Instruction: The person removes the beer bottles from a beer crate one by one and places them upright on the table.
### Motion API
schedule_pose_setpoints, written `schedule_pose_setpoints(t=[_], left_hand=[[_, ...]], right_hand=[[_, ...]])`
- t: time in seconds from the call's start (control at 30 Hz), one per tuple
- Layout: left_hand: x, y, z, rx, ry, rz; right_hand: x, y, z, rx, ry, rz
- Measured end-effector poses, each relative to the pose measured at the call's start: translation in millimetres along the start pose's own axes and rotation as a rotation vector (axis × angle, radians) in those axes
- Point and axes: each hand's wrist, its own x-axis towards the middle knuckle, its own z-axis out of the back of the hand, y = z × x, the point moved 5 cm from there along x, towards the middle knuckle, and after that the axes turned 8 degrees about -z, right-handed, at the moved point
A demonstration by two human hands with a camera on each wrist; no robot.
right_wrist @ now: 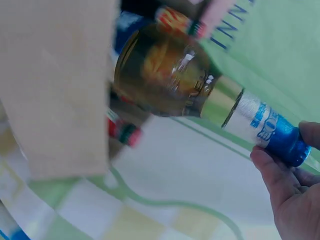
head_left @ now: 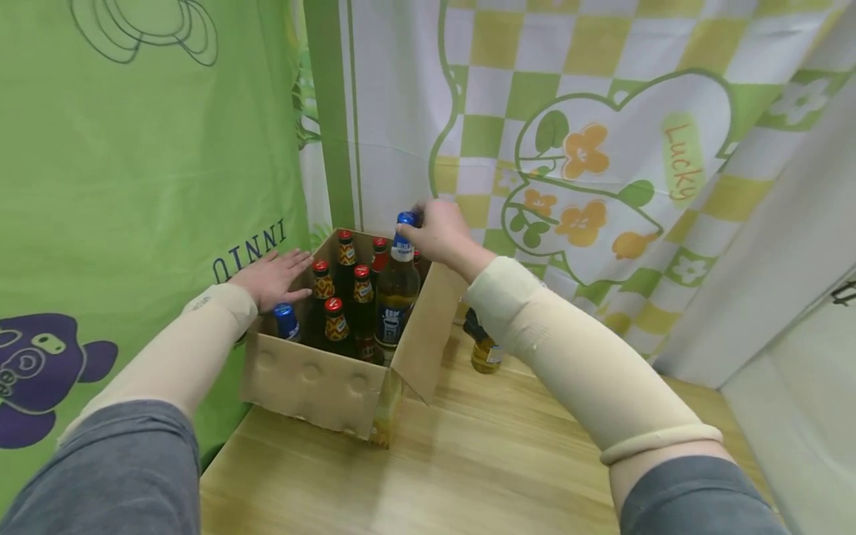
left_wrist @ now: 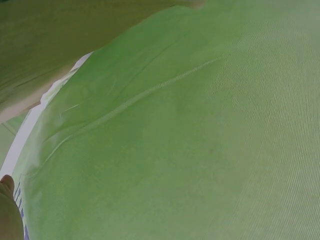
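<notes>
My right hand (head_left: 441, 230) pinches a blue-topped beer bottle (head_left: 399, 290) by the foil at its neck. The bottle is nearly upright, its lower part inside a cardboard box (head_left: 307, 379). In the right wrist view, thumb and fingers close round the blue cap end of the bottle (right_wrist: 170, 75). My left hand (head_left: 274, 279) lies with fingers straight at the box's left rim. Several red-capped bottles (head_left: 336, 319) stand in the box, with one blue-capped bottle (head_left: 286, 323) in the near left corner. The left wrist view shows mostly green curtain (left_wrist: 150, 150) and a fingertip (left_wrist: 7, 185).
The box's right flap (head_left: 431, 334) hangs outward. Right of it, a bottle of amber liquid (head_left: 486, 355) stands on the wooden table (head_left: 468, 461), partly hidden by my right sleeve. A green curtain (head_left: 167, 148) hangs at left, a checked curtain (head_left: 488, 96) behind.
</notes>
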Motion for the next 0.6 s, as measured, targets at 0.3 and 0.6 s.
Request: schedule_pose_setpoints(t=[0.3, 0.6], left_hand=[[1.3, 3.7, -10.0, 0.007, -0.021, -0.019], [0.5, -0.2, -0.1, 0.007, -0.011, -0.009]], right_hand=[[-11.9, 28.6, 72.7, 0.133, -0.024, -0.066], [-30.2, 39.4, 135.2, 0.229, -0.123, -0.089]])
